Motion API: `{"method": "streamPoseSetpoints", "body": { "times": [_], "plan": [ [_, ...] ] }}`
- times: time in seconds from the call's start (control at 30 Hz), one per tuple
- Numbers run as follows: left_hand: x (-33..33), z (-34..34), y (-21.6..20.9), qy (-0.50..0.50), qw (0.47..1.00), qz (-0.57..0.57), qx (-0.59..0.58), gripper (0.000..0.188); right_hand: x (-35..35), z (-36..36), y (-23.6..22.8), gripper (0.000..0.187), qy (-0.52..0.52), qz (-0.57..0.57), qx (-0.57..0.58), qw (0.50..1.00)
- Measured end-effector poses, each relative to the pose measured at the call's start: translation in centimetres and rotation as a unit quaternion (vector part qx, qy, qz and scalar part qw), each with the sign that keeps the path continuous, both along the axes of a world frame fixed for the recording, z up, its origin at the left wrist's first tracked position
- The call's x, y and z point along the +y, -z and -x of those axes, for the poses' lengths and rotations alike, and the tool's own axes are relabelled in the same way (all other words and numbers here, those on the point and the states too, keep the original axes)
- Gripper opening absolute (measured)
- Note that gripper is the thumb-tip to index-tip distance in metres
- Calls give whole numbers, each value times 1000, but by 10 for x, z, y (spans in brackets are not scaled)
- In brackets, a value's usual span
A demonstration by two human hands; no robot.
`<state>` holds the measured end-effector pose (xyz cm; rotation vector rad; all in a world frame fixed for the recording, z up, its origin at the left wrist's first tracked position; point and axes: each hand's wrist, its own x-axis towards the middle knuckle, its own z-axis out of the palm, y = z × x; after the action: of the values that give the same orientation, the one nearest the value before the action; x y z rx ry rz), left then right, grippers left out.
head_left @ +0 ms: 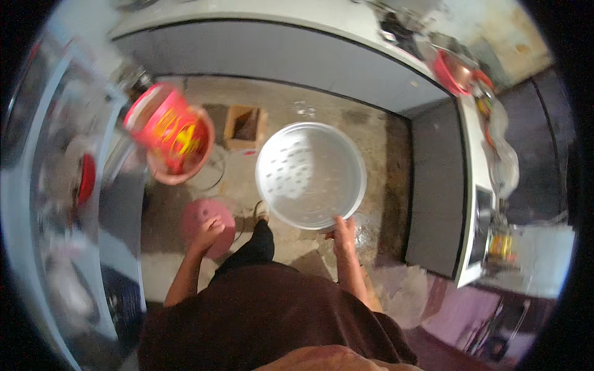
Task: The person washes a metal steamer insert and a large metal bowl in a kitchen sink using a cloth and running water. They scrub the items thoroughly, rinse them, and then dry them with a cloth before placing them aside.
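Observation:
A large round metal tray (pixel 334 176) with a raised rim is in front of me, above the floor. Dark hole-like marks dot its left half, while its right half looks duller. My right hand (pixel 344 234) grips the near rim, thumb on top and fingers curled beneath. On the other side, my left hand (pixel 210 234) hangs with its fingers curled in and nothing visible in them. Below that hand stands a round pink plastic stool (pixel 197 217); whether they touch I cannot tell.
At the left, a red bucket (pixel 154 117) with yellow print leans over a pinkish tub (pixel 176 179). Beside them sits an open cardboard box (pixel 257 133). Grey-fronted counters (pixel 278 55) run along the back and right, with a pink basin (pixel 447 71) in the corner. A light-blue cabinet (pixel 40 111) lines the left.

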<state>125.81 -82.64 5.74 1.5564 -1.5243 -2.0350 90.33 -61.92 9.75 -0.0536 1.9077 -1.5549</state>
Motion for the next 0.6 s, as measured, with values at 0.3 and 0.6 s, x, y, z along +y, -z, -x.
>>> {"method": "streamPoseSetpoints", "body": {
  "times": [0.3, 0.6],
  "plan": [
    [-136, 103, -9, 77, 996, 45, -7, 48, -78, 32, -34, 46, 27, -25, -76, 996],
    [-164, 335, -83, 103, 964, 127, 208, 52, -71, 147, -68, 32, 184, 70, -61, 979]
  ]
}}
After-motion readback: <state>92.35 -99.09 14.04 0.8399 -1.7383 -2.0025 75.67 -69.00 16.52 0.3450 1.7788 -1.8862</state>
